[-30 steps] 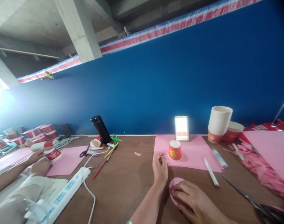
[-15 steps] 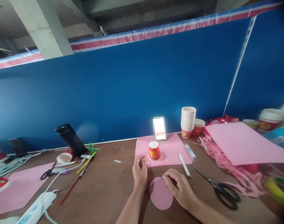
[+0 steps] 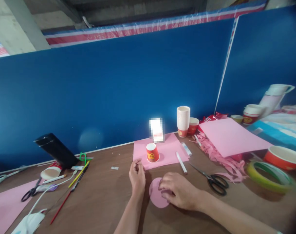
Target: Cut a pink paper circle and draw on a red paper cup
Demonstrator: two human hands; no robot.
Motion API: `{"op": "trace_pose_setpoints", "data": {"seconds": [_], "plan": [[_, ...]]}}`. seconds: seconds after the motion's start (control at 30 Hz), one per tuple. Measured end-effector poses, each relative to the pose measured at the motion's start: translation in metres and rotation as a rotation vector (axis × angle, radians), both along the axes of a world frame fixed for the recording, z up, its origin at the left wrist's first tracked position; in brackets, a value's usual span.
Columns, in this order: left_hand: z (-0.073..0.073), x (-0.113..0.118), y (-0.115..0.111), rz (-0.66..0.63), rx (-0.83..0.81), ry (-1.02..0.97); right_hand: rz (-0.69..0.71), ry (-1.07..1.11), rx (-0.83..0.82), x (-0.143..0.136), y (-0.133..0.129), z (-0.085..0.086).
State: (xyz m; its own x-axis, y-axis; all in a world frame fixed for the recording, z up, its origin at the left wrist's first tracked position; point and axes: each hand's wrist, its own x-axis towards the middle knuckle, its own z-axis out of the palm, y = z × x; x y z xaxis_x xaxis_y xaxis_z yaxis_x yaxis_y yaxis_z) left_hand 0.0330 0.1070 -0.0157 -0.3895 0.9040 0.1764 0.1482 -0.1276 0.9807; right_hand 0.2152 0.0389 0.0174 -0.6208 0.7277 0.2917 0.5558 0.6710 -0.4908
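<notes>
A round piece of pink paper (image 3: 154, 195) sits low at the table's front, just right of my left wrist. My right hand (image 3: 180, 191) covers its right side, with bent fingertips and thumb against the paper. Left of the circle, my left hand (image 3: 137, 177) has its fingers curled by the front-left corner of a pink sheet (image 3: 171, 148); anything inside them is hidden. An upside-down-tapered red paper cup (image 3: 152, 153), white inside, stands on that sheet just beyond my left fingertips. A white marker (image 3: 181, 162) lies across the sheet's right edge.
Black-handled scissors (image 3: 215, 182) lie to the right, near pink paper strips (image 3: 213, 152) and yellow-green tape (image 3: 267, 182). Stacked paper cups (image 3: 183, 120) stand behind. At left are a tilted black bottle (image 3: 55, 151), a yellow pencil-like stick (image 3: 78, 175) and a power strip (image 3: 30, 224).
My right hand has moved from the paper circle's upper right edge onto its right half, hiding more of it. My left hand stays curled beside the sheet. The view has turned right.
</notes>
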Motion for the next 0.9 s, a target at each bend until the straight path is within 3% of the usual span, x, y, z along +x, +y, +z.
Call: {"op": "trace_pose_setpoints", "data": {"seconds": [0.07, 0.17, 0.37, 0.53, 0.73, 0.9], "plan": [[0.004, 0.0, -0.002, 0.022, 0.011, -0.016, 0.069, -0.1, 0.024, -0.004, -0.009, 0.001], [0.008, 0.0, -0.005, 0.043, 0.042, -0.009, 0.053, -0.185, 0.067, -0.017, -0.017, -0.001], [0.006, -0.001, -0.005, 0.096, 0.138, 0.105, 0.023, -0.178, 0.124, -0.042, -0.011, -0.001], [0.008, -0.002, -0.007, 0.065, 0.173, 0.216, -0.018, -0.151, 0.125, -0.026, -0.006, -0.001], [0.018, 0.003, -0.01, -0.136, 0.064, 0.419, -0.04, -0.059, 0.156, -0.006, -0.009, -0.008], [0.036, -0.012, 0.002, -0.104, 0.049, 0.411, -0.096, 0.051, 0.144, -0.001, -0.008, -0.015]]}}
